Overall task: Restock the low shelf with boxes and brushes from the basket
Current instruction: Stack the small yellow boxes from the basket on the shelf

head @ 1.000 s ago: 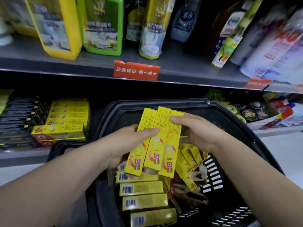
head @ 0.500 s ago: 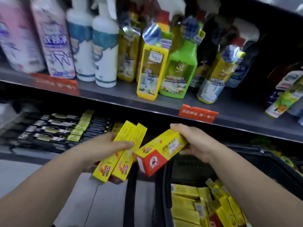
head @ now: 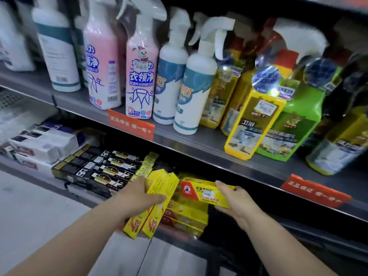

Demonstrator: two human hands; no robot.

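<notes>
**Reporter:** How far along is the restock?

**Stocker:** About midway, I judge. At the left of the grey metal low shelf [head: 39, 174] lie white wrapped packs [head: 43, 144], then rows of flat black cardboard boxes [head: 99, 170]. My left hand [head: 137, 196] grips two long yellow cardboard boxes [head: 159, 188], tilted, just in front of the shelf edge.

**Reporter:** And to the right?

**Stocker:** A stack of matching yellow boxes with red ends [head: 185, 214] already lies on the shelf. My right hand [head: 237, 202] holds one yellow red-ended box [head: 205, 193] flat, thumb on top, over that stack. I cannot tell whether it touches.

**Reporter:** What is left?

**Stocker:** These three boxes need placing. No brushes show here, and the basket is not clearly in view, so I cannot say what remains in it.
</notes>
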